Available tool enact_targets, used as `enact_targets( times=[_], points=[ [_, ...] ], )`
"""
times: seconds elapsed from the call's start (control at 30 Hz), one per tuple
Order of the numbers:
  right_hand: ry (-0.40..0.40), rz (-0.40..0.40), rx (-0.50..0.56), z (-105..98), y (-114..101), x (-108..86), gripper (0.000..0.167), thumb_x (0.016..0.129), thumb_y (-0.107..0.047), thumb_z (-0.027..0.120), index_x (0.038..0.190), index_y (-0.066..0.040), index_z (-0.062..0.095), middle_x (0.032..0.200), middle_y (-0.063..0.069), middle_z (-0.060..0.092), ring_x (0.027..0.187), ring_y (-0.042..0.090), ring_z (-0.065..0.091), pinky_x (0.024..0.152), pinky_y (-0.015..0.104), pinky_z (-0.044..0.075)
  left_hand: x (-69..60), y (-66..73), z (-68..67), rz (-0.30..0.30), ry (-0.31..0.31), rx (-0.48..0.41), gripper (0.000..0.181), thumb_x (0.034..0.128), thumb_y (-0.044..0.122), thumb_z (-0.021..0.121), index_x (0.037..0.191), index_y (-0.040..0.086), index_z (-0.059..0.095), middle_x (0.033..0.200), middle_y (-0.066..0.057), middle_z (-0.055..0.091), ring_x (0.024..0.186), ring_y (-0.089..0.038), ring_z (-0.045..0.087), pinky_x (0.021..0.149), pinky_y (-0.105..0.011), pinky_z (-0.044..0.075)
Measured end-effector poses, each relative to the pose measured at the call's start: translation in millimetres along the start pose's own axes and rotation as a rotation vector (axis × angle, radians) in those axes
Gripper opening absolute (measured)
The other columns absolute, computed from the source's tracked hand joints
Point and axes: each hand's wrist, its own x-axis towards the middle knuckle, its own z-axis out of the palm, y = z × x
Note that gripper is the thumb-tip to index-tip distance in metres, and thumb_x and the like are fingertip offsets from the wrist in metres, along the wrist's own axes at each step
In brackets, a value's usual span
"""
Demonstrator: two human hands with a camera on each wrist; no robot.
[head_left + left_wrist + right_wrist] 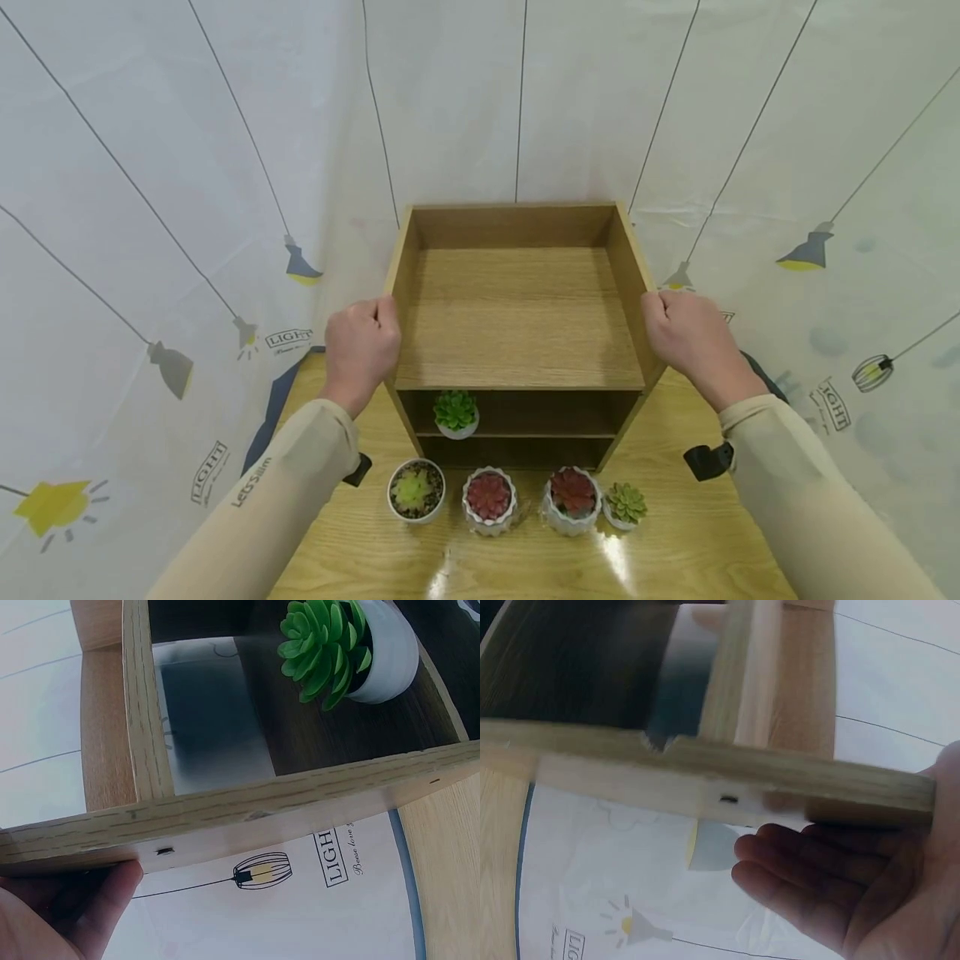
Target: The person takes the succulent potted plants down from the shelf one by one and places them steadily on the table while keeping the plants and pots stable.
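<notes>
A small wooden shelf unit stands on the table, with an open top tray and lower compartments. At its left side panel, my left hand grips the upper edge; a fingertip touches the panel's outer face in the left wrist view. The right panel's edge is held by my right hand, whose curled fingers lie along the outer face. Both thumbs' inner contact is hidden or unclear. Inside the upper compartment, at the left, sits a green succulent in a white pot.
Before the shelf stand a yellow-green succulent, two red succulents in white scalloped pots and a smaller green one. They rest on the wooden table. A lamp-printed cloth hangs behind and at both sides.
</notes>
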Motion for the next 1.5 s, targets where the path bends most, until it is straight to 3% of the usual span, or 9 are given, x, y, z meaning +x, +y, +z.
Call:
enact_targets(
  times=[0.33,0.67,1.17,1.37,1.43,1.5],
  points=[
    [-0.032,-0.004,0.006,2,0,-1.4,0.053,0.109,-0.028,0.019,0.062,-0.011,0.038,0.054,0.002,0.036,0.05,0.018,0.03,0.051,0.034,0.03,0.0,-0.2,-0.8,-0.01,-0.001,0.003,0.055,0.1049,0.019,0.039,0.05,0.011,0.04,0.044,0.0,0.035,0.041,-0.018,0.033,0.039,-0.029,0.026],
    [0.004,-0.018,0.033,3,-2,-3.4,0.053,0.109,-0.028,0.02,0.062,-0.01,0.038,0.055,0.004,0.038,0.05,0.02,0.031,0.05,0.034,0.031,1.8,-1.1,-0.6,0.009,0.01,-0.007,0.054,0.1039,0.016,0.039,0.05,0.012,0.038,0.044,0.002,0.033,0.041,-0.017,0.03,0.04,-0.03,0.025],
    [0.028,-0.007,0.069,5,-2,-4.2,0.052,0.109,-0.027,0.021,0.062,-0.01,0.036,0.056,0.003,0.036,0.051,0.02,0.03,0.052,0.034,0.031,-0.3,4.0,-5.1,-0.045,0.024,-0.064,0.05,0.1027,0.02,0.044,0.055,0.014,0.033,0.05,0.002,0.027,0.05,-0.016,0.023,0.048,-0.03,0.021],
    [0.031,-0.001,0.071,6,-2,-5.1,0.053,0.11,-0.028,0.021,0.062,-0.01,0.036,0.054,0.003,0.035,0.051,0.02,0.029,0.053,0.034,0.031,-9.3,2.3,-11.4,-0.052,-0.024,-0.097,0.044,0.106,0.022,0.044,0.064,0.012,0.039,0.056,-0.006,0.036,0.054,-0.023,0.038,0.053,-0.033,0.032],
    [0.021,0.009,0.073,6,-2,-6.0,0.054,0.11,-0.03,0.021,0.063,-0.01,0.036,0.054,0.002,0.035,0.051,0.02,0.03,0.052,0.034,0.031,-15.4,1.2,-14.9,-0.055,-0.037,-0.106,0.041,0.1076,0.023,0.045,0.072,0.007,0.058,0.062,-0.01,0.052,0.061,-0.024,0.051,0.058,-0.033,0.04],
    [0.012,0.017,0.071,6,-2,-6.9,0.054,0.111,-0.031,0.021,0.063,-0.01,0.037,0.054,0.002,0.035,0.05,0.02,0.03,0.052,0.034,0.032,-21.7,0.1,-18.5,-0.05,-0.056,-0.119,0.04,0.109,0.025,0.045,0.086,0.003,0.068,0.069,-0.015,0.059,0.066,-0.025,0.056,0.06,-0.033,0.043]
  ],
)
